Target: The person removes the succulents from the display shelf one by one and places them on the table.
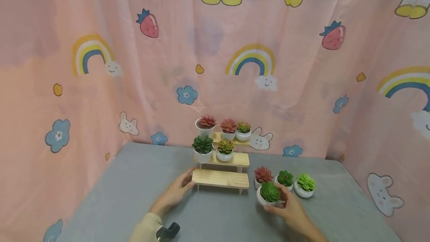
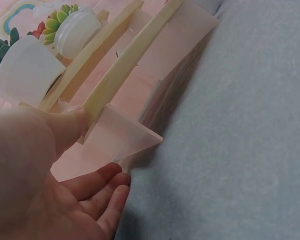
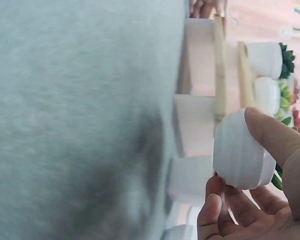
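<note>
Right hand point(image 1: 290, 210) grips one succulent point(image 1: 270, 192), three others point(image 1: 305, 186) nearby, five point(image 1: 203, 148) on two shelves point(image 1: 242, 159)

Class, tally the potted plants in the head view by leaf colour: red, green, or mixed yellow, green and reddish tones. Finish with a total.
Red plants: 3
Green plants: 4
Mixed-colour plants: 2
Total: 9

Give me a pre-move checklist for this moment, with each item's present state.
1. Right hand grips the potted green succulent: ok.
2. Left hand is at the left end of the bottom shelf: ok.
3. Bottom shelf is bare of pots: ok.
4. Held pot is over a shelf: not ok, it is off to the right.
5. Grip is firm enough: cannot tell.
</note>
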Available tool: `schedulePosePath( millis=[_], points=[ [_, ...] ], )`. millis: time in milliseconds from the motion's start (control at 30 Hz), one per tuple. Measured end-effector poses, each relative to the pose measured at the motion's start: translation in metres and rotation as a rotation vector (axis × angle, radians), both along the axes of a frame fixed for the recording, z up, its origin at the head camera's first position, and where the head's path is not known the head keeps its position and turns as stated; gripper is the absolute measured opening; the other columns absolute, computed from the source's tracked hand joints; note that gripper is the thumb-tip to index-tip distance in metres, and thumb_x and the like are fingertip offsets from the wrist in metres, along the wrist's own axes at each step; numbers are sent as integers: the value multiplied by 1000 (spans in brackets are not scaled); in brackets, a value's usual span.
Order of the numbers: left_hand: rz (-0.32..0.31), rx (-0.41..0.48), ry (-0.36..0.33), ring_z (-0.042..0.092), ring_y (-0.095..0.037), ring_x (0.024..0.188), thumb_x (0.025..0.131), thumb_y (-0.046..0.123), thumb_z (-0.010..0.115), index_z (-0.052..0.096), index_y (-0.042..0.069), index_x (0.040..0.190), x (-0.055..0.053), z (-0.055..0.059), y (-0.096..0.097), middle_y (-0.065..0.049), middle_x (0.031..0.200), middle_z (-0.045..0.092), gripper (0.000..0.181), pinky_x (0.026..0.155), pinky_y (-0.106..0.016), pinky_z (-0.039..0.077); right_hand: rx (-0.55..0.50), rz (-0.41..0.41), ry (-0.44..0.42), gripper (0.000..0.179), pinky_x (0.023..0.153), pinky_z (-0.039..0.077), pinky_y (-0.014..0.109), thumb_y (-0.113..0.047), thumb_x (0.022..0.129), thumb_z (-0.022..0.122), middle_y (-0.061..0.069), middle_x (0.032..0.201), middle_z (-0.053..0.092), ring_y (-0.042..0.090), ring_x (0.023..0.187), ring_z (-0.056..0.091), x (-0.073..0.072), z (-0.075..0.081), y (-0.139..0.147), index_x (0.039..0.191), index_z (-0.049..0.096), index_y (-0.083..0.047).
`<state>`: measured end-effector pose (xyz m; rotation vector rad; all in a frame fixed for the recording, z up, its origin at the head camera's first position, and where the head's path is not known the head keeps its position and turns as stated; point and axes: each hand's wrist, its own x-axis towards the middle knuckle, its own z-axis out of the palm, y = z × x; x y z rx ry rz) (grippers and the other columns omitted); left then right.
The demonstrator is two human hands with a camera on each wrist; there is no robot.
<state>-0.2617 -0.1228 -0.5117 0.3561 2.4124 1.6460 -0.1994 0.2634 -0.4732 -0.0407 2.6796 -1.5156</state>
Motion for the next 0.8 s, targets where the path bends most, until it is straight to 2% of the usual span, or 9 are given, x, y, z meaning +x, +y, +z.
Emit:
schedulePosePath(
  millis=[133,267,533,800],
  points=[
    [-7,1,-10,42,-52,142,106,30,52,31,21,160,4,-2,0,-31,153,42,58,110,-64,41,-23,21,-31,79,76,57,27,-11,81,85,31,135,60,29,115,65,-1,-14,2,143,41,11],
    [-8,5,0,41,-52,142,107,29,51,31,21,160,2,-1,0,-32,154,41,57,110,-64,41,-29,46,-33,79,75,56,27,-10,81,84,31,135,59,31,116,65,-3,-22,4,143,41,12],
    [-4,-3,4,43,-52,141,107,29,50,31,18,159,-2,-2,0,-31,152,45,57,111,-64,40,0,77,-41,79,80,57,36,-11,80,86,36,142,50,37,115,65,-7,-28,7,143,43,10],
    [2,1,-3,42,-51,142,107,29,51,32,19,159,-3,-4,0,-30,153,44,57,111,-65,39,-44,115,-32,81,77,55,27,-7,79,85,39,144,47,40,118,63,-6,-31,9,143,40,13]
  ],
)
